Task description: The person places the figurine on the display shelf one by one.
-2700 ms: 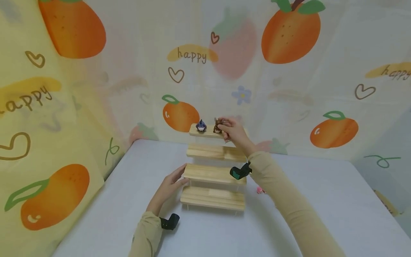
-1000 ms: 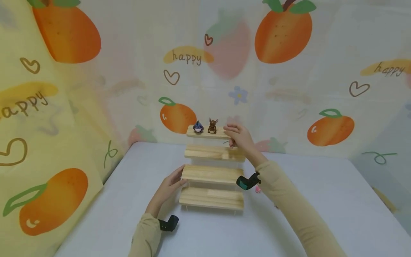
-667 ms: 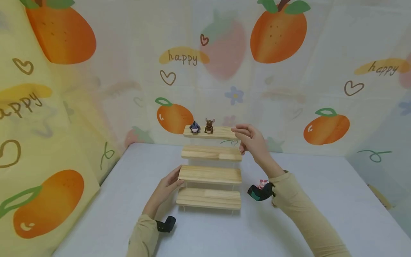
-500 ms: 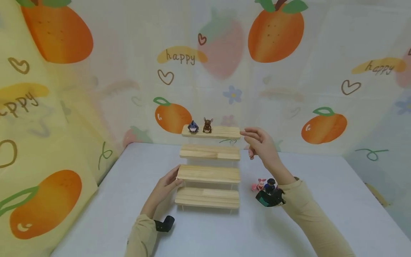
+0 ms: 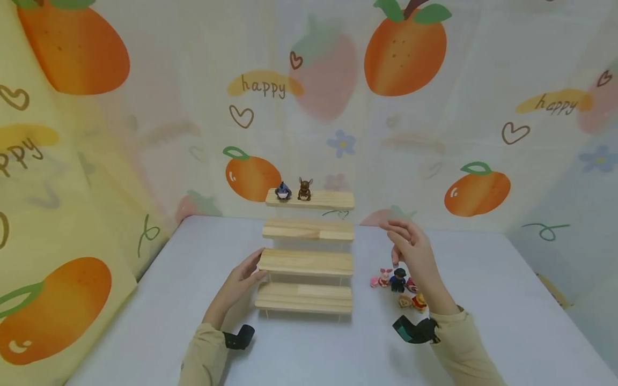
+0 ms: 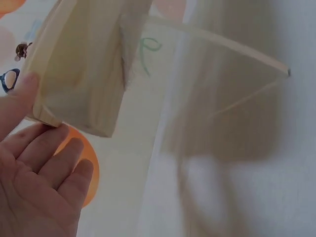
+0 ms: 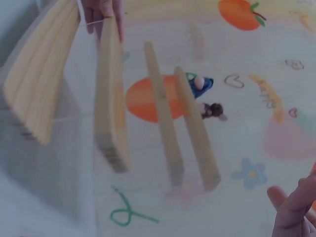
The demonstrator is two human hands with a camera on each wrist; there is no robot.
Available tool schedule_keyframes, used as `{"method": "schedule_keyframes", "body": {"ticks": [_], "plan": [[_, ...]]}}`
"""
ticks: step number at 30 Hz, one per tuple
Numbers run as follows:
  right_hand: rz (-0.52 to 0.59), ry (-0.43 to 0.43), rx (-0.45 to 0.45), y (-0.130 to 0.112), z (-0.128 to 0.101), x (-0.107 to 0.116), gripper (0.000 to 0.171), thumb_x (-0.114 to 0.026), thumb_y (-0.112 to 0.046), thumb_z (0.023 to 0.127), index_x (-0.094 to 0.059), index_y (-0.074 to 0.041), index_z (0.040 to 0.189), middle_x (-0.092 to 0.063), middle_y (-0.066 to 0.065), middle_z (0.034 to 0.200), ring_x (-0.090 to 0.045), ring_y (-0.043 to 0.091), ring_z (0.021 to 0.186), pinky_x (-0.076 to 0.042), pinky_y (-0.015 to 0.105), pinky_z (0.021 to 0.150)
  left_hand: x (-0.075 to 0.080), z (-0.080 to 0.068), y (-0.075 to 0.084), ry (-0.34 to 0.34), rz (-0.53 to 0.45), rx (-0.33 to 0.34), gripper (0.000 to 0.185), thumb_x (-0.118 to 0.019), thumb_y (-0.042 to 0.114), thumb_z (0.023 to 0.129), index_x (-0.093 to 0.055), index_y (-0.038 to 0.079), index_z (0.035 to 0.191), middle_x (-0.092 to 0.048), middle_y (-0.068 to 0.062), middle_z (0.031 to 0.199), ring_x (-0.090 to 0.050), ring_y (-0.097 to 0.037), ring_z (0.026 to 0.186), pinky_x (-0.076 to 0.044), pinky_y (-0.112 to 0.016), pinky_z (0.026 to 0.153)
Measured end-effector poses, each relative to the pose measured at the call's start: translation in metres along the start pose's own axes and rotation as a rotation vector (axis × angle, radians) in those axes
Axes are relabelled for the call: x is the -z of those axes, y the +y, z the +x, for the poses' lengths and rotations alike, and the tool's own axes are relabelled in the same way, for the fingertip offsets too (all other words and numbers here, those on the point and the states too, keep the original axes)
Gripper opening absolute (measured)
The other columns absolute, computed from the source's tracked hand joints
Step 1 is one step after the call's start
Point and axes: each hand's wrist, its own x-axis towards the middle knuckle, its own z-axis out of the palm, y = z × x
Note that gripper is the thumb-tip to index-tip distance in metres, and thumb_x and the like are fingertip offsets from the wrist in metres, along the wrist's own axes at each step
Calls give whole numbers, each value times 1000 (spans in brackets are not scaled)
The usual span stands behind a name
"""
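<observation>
Pale pine forms the four-step display stand [image 5: 307,252]. In the head view my left hand [image 5: 240,279] rests flat-fingered against its third step's left end, likely steadying it; my right hand [image 5: 414,252] hovers empty, fingers relaxed, over small figurines [image 5: 397,281] right of the stand. The left wrist view shows smooth board grain [image 6: 79,64]. The right wrist view shows two toys [image 7: 205,96] on the stand's top step.
</observation>
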Motion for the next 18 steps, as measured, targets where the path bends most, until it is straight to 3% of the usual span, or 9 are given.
{"method": "schedule_keyframes", "body": {"ticks": [6,11,18], "plan": [[-55,-26,-59,25,-16,13,34,-48,-20,95,-44,5,118,-63,-8,102,-43,12,42,-43,21,40,5,1,-15,10,31,18,57,-55,8,89,-26,-7,136,-25,-22,140,-23,-35,127,-20,-43,103],[-92,-26,-111,44,-28,25,35,-48,-22,94,-45,4,118,-63,-10,99,-44,15,44,-41,22,39,5,1,-17,14,1,2,56,-53,4,90,-25,-8,136,-27,-24,138,-25,-37,126,-20,-46,102],[-159,-1,-145,60,-37,44,36,-48,-25,94,-46,4,117,-64,-6,95,-45,19,45,-46,23,43,1,4,-14,30,-76,75,61,-59,10,87,-27,-5,137,-32,-21,137,-30,-32,125,-22,-40,103]]}}
